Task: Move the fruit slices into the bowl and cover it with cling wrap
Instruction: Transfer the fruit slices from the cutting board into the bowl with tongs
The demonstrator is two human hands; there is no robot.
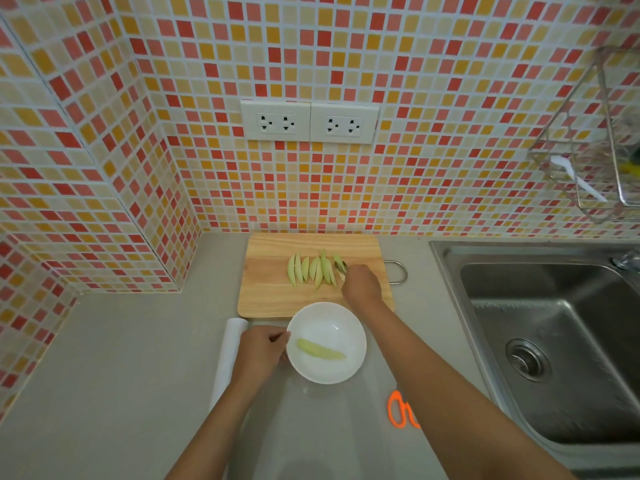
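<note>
Several pale green fruit slices [313,270] lie in a row on a wooden cutting board [270,292]. My right hand [360,284] is at the right end of the row, fingers closed on the rightmost fruit slice [340,264]. In front of the board stands a white bowl [349,327] with one slice [320,349] lying inside. My left hand [261,351] grips the bowl's left rim. A roll of cling wrap [228,355] lies just left of that hand, partly hidden by my forearm.
Orange-handled scissors [398,410] lie on the grey counter under my right forearm. A steel sink [554,327] fills the right side. The tiled wall with two sockets [310,122] rises behind the board, and a wire rack [595,140] hangs at upper right.
</note>
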